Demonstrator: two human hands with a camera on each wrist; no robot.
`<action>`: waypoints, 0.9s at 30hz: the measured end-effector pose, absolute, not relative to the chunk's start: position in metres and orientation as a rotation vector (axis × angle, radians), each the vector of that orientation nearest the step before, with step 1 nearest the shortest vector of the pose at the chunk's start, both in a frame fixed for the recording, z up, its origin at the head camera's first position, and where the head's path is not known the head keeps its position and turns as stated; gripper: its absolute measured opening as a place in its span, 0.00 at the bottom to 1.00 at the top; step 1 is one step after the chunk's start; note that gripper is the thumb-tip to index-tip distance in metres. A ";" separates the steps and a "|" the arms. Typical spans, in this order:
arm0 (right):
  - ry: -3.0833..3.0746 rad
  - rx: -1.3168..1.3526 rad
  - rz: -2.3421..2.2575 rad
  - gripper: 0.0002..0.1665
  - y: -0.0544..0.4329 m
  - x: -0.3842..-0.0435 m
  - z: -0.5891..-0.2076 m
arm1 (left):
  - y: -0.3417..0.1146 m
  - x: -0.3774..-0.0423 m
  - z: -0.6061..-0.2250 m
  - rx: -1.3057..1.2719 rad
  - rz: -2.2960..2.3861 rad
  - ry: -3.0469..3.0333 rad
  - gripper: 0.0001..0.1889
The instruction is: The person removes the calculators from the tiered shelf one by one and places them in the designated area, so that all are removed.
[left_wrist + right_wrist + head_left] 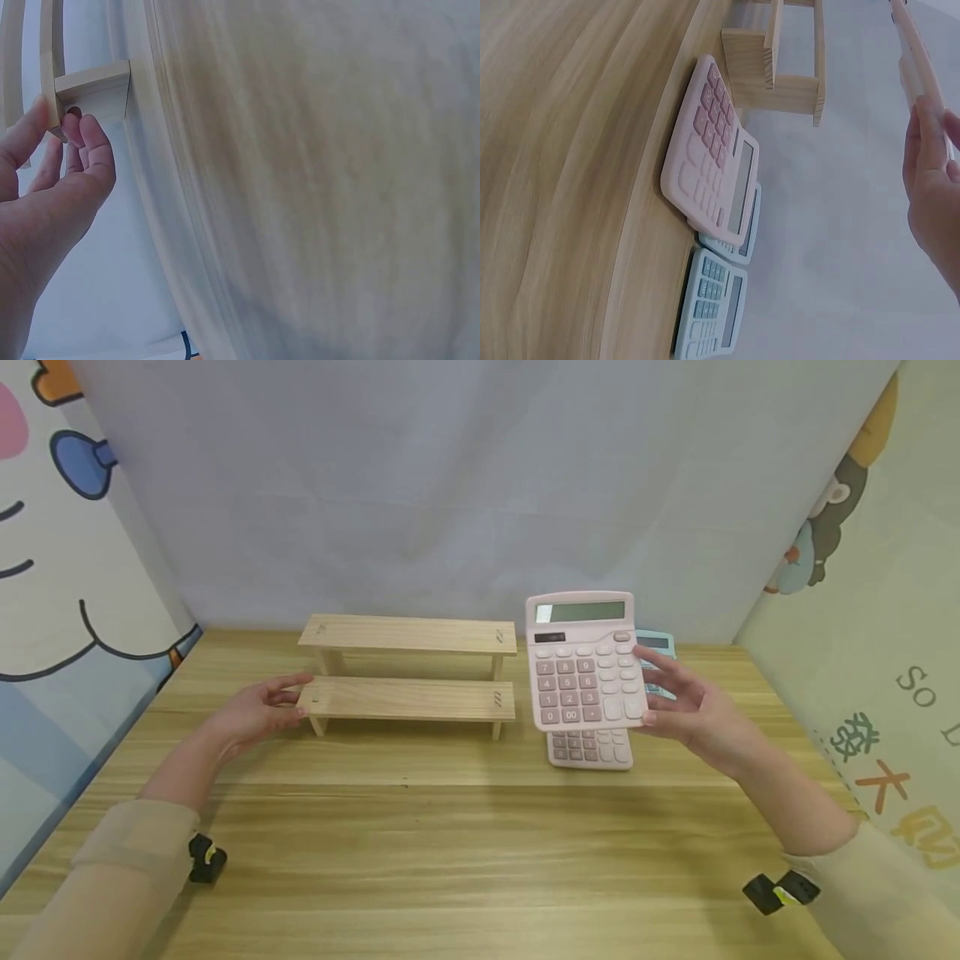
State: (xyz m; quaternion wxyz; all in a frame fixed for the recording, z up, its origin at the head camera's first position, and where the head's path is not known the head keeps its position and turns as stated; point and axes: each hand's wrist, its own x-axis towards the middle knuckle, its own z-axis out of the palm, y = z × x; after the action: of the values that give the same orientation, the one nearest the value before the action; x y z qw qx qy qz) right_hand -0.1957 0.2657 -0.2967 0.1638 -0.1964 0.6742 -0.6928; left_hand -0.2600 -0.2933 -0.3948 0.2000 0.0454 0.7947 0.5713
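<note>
My right hand (697, 720) grips a pink calculator (570, 652) by its right edge, raised above the table with keys and screen facing me. A second pink calculator (592, 752) lies below it, mostly covered in the head view but plain in the right wrist view. Behind the right fingers, a light blue calculator (654, 642) partly shows; two blue ones (714, 304) appear in the right wrist view. At the left, my left hand (255, 714) pinches the end of the lower board of a two-tier wooden stand (408, 697), thumb and fingers around its edge.
The wood-grain table (420, 852) extends in front of the stand and calculators. A pale cloth backdrop (360, 493) hangs behind the table. Cartoon-printed panels (82, 568) border it on the left and right.
</note>
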 end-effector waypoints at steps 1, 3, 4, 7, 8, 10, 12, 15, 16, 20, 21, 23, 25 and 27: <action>1.919 -0.572 -1.977 0.45 0.269 -0.195 -0.297 | -0.293 -0.260 -0.395 0.129 1.600 2.219 0.36; 1.915 -0.590 -1.980 0.44 0.275 -0.193 -0.296 | -0.293 -0.260 -0.395 0.129 1.601 2.216 0.36; 1.914 -0.600 -1.981 0.44 0.278 -0.192 -0.296 | -0.293 -0.260 -0.395 0.129 1.600 2.216 0.36; 1.912 -0.630 -1.979 0.44 0.288 -0.190 -0.298 | -0.293 -0.261 -0.395 0.129 1.599 2.218 0.36; 1.910 -0.640 -1.978 0.44 0.292 -0.189 -0.298 | -0.293 -0.261 -0.395 0.128 1.598 2.219 0.36; 1.908 -0.667 -1.974 0.45 0.298 -0.188 -0.299 | -0.293 -0.261 -0.395 0.125 1.597 2.220 0.36; 1.901 -0.683 -1.973 0.45 0.304 -0.188 -0.300 | -0.293 -0.261 -0.395 0.123 1.600 2.218 0.36; 1.918 -0.680 -1.966 0.45 0.312 -0.186 -0.302 | -0.294 -0.261 -0.396 0.126 1.598 2.219 0.36; 1.925 -0.672 -1.965 0.45 0.315 -0.186 -0.302 | -0.294 -0.261 -0.396 0.127 1.598 2.219 0.36; 1.950 -0.648 -1.973 0.45 0.327 -0.184 -0.308 | -0.294 -0.262 -0.397 0.133 1.604 2.213 0.37; 1.951 -0.647 -1.978 0.45 0.330 -0.184 -0.310 | -0.294 -0.262 -0.398 0.134 1.605 2.213 0.37; 1.945 -0.646 -1.990 0.45 0.337 -0.184 -0.313 | -0.295 -0.262 -0.398 0.135 1.608 2.213 0.37; 1.920 -0.645 -2.017 0.45 0.342 -0.184 -0.316 | -0.295 -0.262 -0.398 0.135 1.607 2.215 0.37; 1.895 -0.642 -2.045 0.45 0.348 -0.184 -0.319 | -0.294 -0.262 -0.398 0.136 1.603 2.220 0.37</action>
State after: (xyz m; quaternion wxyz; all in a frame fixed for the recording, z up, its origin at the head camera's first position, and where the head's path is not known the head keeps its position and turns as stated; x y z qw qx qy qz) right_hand -0.1841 0.3483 -0.3185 0.1401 -0.2223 0.6558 -0.7077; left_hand -0.2623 -0.2943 -0.3984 0.1986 0.0487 0.7936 0.5731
